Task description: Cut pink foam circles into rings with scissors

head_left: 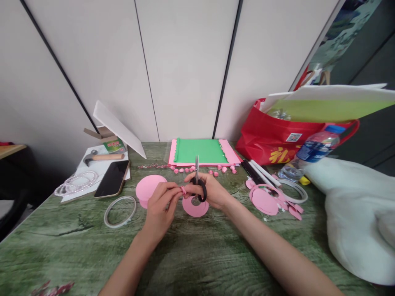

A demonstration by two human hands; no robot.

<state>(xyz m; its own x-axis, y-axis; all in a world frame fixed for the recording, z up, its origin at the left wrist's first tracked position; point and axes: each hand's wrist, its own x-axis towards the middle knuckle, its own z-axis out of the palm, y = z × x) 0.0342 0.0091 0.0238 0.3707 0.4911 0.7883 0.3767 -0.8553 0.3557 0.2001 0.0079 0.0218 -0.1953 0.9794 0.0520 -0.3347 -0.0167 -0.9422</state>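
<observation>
The left hand (pixel 159 207) keeps its fingertips together, clamped on a small rolled piece of pink paper (pixel 183 190), above the middle of the green wood-grained surface (pixel 191 255). The right hand (pixel 216 192) is closed on black-handled metal scissors (pixel 196 177); their blades point toward the far edge, probably to hold the tips away from the paper. Its fingers also seem to meet the roll, perhaps for steadiness. Small folded pink paper pieces (pixel 224 169) lie near the far edge, maybe to leave the middle free.
</observation>
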